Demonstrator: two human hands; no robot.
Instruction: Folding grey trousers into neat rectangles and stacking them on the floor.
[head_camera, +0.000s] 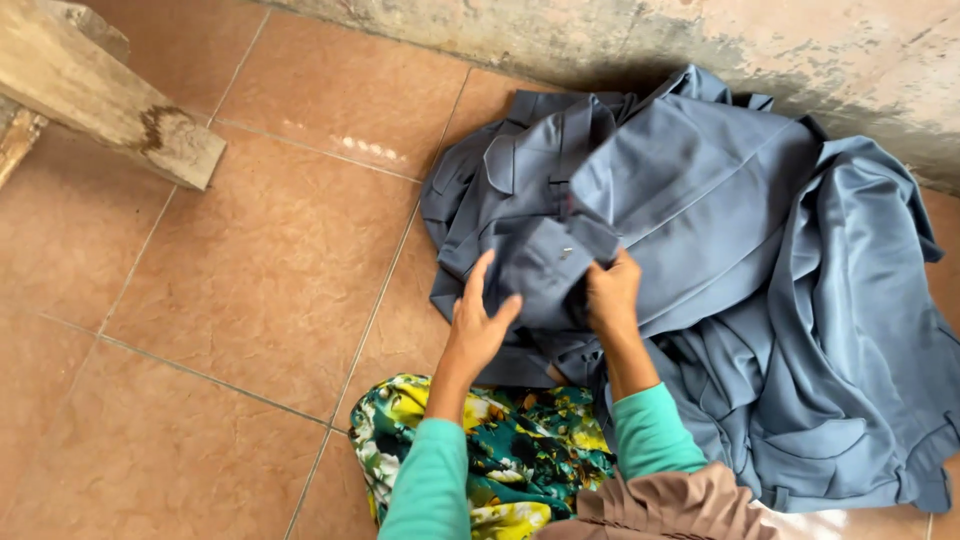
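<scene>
Nearest us, a floral cloth (500, 450) covers our lap. Our left hand (478, 325) rests open against a small folded part of the grey-blue garment (760, 300); our right hand (612, 295) pinches its edge. Heaped on the tiled floor (250, 280) by the wall (700, 40), the garment seems soft, limp and light, best gripped at seams.

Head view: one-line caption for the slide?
Left hand touches and right hand grips a blue-grey garment heaped on the tiled floor.
</scene>
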